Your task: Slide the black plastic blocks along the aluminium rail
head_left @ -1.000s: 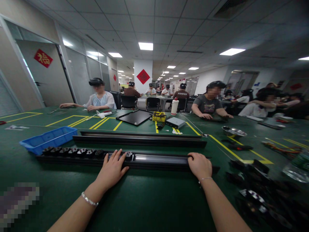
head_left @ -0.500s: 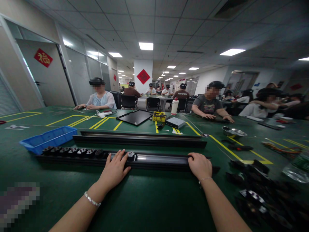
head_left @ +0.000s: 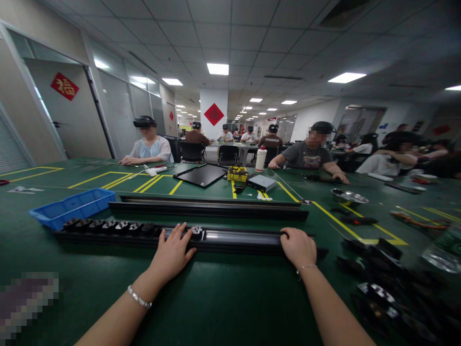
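Observation:
In the head view a long black channel rail [head_left: 237, 245] lies across the green table in front of me. A row of small black-and-silver pieces [head_left: 108, 226] sits in its left part. My left hand [head_left: 171, 254] lies over the rail with fingers stretched forward and thumb apart, covering part of the row. Just right of those fingers shows another black-and-silver piece [head_left: 197, 231]. Toward the right end, my right hand [head_left: 299, 247] has its fingers curled over the rail, gripping it. Between the hands the shiny channel floor is visible.
Behind it lies a second black rail [head_left: 209, 209]. A blue bin [head_left: 74, 209] stands left, loose black parts [head_left: 389, 283] are heaped right, with a metal bowl [head_left: 349, 197] beyond. A flat black panel [head_left: 201, 175] and a grey box [head_left: 262, 183] lie farther back. Co-workers sit across the table.
My left hand and the piece by its fingers have shifted very slightly right along the rail. My right hand stays put. Across the table, a co-worker at right has moved one arm outward.

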Tool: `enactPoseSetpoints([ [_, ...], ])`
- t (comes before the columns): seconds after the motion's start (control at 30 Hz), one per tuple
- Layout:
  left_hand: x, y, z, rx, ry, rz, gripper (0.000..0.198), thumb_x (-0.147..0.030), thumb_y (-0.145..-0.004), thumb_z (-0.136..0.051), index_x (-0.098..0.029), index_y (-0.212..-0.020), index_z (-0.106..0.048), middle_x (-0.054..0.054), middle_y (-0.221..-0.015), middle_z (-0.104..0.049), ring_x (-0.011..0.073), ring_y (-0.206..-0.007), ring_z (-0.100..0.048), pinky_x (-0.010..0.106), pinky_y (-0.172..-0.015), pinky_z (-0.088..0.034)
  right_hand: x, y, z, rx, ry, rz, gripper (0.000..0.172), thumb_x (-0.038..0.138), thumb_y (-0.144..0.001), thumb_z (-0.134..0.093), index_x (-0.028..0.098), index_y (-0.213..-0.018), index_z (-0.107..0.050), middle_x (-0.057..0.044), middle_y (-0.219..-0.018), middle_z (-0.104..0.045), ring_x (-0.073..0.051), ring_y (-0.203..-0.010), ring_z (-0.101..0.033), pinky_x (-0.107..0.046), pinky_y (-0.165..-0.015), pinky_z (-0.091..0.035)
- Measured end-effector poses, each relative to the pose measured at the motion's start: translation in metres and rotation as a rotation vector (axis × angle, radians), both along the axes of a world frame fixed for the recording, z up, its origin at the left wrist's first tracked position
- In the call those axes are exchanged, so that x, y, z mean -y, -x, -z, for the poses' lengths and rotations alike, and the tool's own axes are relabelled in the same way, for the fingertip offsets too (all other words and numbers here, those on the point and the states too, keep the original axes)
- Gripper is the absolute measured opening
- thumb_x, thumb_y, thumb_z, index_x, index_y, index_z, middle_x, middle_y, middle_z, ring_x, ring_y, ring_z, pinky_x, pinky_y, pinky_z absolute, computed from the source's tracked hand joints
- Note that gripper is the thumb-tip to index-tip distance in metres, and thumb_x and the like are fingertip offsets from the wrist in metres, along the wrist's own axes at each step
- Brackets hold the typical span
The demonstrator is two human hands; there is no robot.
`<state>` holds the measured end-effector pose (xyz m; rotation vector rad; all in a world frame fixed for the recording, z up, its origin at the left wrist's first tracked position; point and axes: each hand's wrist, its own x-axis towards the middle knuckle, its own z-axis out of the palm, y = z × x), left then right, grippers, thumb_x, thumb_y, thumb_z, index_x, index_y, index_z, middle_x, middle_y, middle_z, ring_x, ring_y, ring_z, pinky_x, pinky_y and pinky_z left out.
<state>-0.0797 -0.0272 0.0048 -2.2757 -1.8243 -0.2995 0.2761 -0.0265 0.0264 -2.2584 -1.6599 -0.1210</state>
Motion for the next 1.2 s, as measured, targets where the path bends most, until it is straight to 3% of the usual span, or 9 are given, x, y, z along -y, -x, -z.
enactPoseSetpoints([
  [0.63, 0.001, -0.006, 0.000, -0.003, -0.008, -0.023, 0.054, -0.040, -0.082, -0.047, -0.023, -0.133, -0.043, 0.015, -0.143, -0.039, 0.0328, -0.133, -0.032, 0.064, -0.103, -0.020, -0.001, -0.002, 0.002, 0.000, -0.003, 0.007, 0.037, 0.029, -0.081, -0.034, 0.024, -0.100, -0.065, -0.003, -0.109, -0.065, -0.021, -0.104, -0.054, -0.038, -0.088, -0.037],
  [0.87, -0.004, -0.003, 0.007, 0.027, -0.066, 0.141, 0.056, -0.034, -0.081, -0.047, -0.014, -0.133, -0.042, 0.010, -0.142, -0.041, 0.0254, -0.133, -0.034, 0.048, -0.108, -0.026, -0.001, -0.002, 0.003, 0.009, -0.020, 0.001, 0.036, 0.027, -0.080, -0.035, 0.024, -0.099, -0.066, -0.002, -0.109, -0.065, -0.020, -0.105, -0.054, -0.036, -0.087, -0.037],
  [1.2, -0.004, -0.003, 0.009, 0.042, -0.092, 0.140, 0.055, -0.035, -0.081, -0.046, -0.016, -0.133, -0.041, 0.009, -0.141, -0.043, 0.0248, -0.131, -0.037, 0.047, -0.108, -0.027, 0.000, -0.002, 0.000, 0.008, 0.006, 0.004, 0.037, 0.028, -0.081, -0.034, 0.024, -0.100, -0.066, -0.003, -0.110, -0.065, -0.020, -0.105, -0.053, -0.036, -0.087, -0.038],
])
